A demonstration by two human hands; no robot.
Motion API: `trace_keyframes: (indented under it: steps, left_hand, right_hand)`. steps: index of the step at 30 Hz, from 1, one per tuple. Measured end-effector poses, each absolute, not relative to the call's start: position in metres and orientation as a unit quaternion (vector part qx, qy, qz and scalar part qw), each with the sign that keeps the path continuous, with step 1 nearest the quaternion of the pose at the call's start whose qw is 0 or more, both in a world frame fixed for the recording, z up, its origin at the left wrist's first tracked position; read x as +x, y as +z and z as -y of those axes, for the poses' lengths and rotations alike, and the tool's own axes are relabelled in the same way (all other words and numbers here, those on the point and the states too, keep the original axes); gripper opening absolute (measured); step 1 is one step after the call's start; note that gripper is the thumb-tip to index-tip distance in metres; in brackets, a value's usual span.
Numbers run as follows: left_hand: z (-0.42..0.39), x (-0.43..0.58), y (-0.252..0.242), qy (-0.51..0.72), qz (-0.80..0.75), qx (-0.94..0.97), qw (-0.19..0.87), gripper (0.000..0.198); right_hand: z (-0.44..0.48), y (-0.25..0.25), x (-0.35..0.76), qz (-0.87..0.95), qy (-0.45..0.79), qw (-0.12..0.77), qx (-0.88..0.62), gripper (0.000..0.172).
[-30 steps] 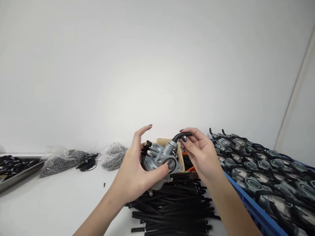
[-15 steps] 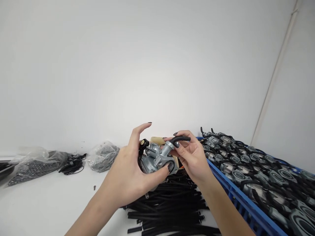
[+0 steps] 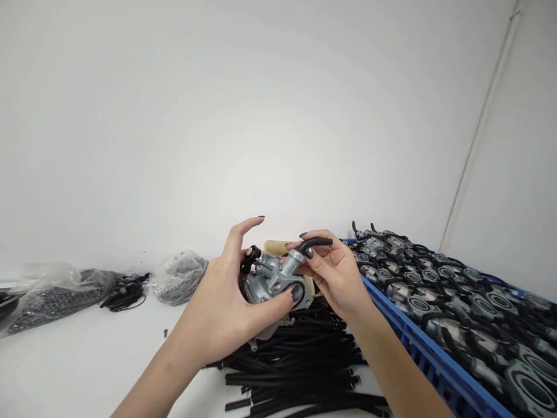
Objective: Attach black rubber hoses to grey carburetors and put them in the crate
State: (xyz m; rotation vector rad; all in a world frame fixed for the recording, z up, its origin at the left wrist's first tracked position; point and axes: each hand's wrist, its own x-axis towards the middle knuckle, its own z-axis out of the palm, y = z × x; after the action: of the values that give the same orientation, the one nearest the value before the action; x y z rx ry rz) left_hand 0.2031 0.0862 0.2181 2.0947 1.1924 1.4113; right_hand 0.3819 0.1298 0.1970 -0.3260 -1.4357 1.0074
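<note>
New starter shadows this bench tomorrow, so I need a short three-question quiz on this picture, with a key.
1. True or false: the left hand holds the metal carburetor above the table.
2. What do the right hand fingers pinch? A) a plastic bag B) a short black hose C) a blue crate
3. Fill in: loose black hoses lie on the white table, left of the ____ crate of carburetors.

Key: 1 true; 2 B, the short black hose at the carburetor's top; 3 blue.
</note>
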Motion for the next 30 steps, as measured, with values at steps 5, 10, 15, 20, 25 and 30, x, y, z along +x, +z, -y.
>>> trace_keyframes:
  steps: [5,10,15,20,25,30]
  left_hand:
    - [-0.088,0.201,0.217,0.498,-0.418,0.739,0.175,0.081]
    - [-0.094,0.198,0.214,0.500,-0.410,0.737,0.198,0.082]
    - [-0.102,0.195,0.212,0.499,-0.384,0.731,0.263,0.080]
    - [-0.104,0.195,0.211,0.490,-0.392,0.735,0.258,0.082]
    - [-0.099,0.200,0.212,0.491,-0.413,0.739,0.205,0.079]
    - [-0.094,0.201,0.214,0.488,-0.418,0.748,0.166,0.079]
  right_hand:
    - [-0.127,0.199,0.382,0.621,0.435,0.631,-0.160,0.017]
    - [-0.126,0.199,0.382,0.629,0.422,0.632,-0.165,0.017]
    - [-0.128,0.197,0.381,0.623,0.431,0.636,-0.148,0.016]
    - [-0.133,0.197,0.380,0.615,0.416,0.646,-0.176,0.021]
    - [-0.137,0.195,0.378,0.588,0.413,0.662,-0.211,0.023]
    - [-0.132,0.194,0.374,0.621,0.419,0.618,-0.237,0.032]
